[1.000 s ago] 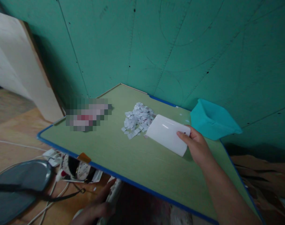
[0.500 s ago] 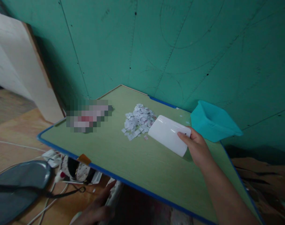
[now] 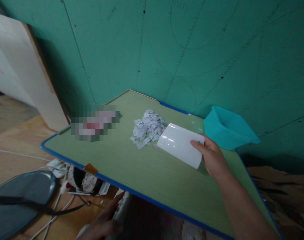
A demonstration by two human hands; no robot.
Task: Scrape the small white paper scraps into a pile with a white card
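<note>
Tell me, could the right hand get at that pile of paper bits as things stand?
Probably yes: the right hand is holding a white curved piece whose far end is close beside the paper pile, and I see nothing else between them.

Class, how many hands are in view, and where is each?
2. The right hand holds a white curved piece over the table; the left hand is below the table's near edge, against a pale object. Others could be hidden under the table.
</note>
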